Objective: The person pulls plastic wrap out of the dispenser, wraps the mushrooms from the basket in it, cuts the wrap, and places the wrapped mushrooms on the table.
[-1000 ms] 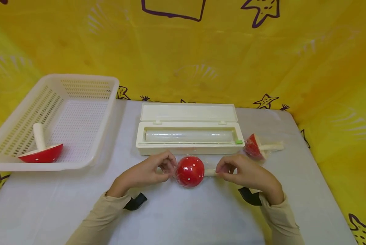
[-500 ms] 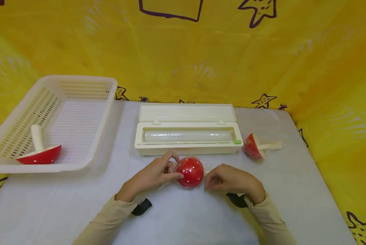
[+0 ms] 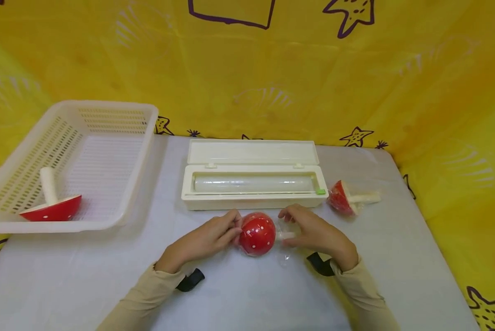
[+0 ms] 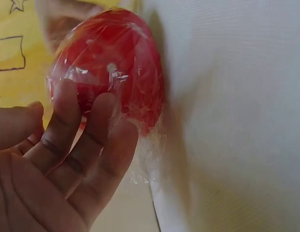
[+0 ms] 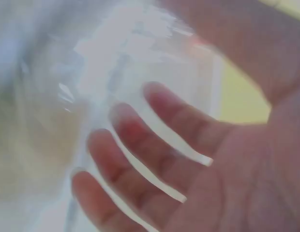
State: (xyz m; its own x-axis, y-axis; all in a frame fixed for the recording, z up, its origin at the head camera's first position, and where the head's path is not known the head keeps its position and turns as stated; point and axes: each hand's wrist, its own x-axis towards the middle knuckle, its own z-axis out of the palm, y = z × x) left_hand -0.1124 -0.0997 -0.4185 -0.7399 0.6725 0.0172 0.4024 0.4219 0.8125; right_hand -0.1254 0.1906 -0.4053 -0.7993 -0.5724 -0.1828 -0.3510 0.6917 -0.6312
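Observation:
A toy mushroom with a red, white-dotted cap [image 3: 257, 233] lies on its side in clear plastic wrap, its pale stem [image 3: 287, 235] pointing right. My left hand [image 3: 203, 238] holds the cap's left side, thumb and fingers against the film. Up close in the left wrist view, fingertips rest on the wrapped cap [image 4: 116, 63]. My right hand [image 3: 319, 232] is spread around the stem end, fingers apart; the right wrist view shows loosely extended fingers beside blurred, shiny film [image 5: 99, 53]. Whether the right thumb touches the stem is unclear.
Behind the hands sits an open cream dispenser box [image 3: 253, 202] with a roll of plastic wrap [image 3: 253, 183]. A wrapped mushroom [image 3: 341, 200] lies at its right. On the left, a white basket [image 3: 144, 151] contains an unwrapped mushroom [image 3: 57, 209].
The right hand came off the stem end, moved left, then opened around the stem. The left hand shifted slightly right onto the cap. Loose film now spreads around the stem.

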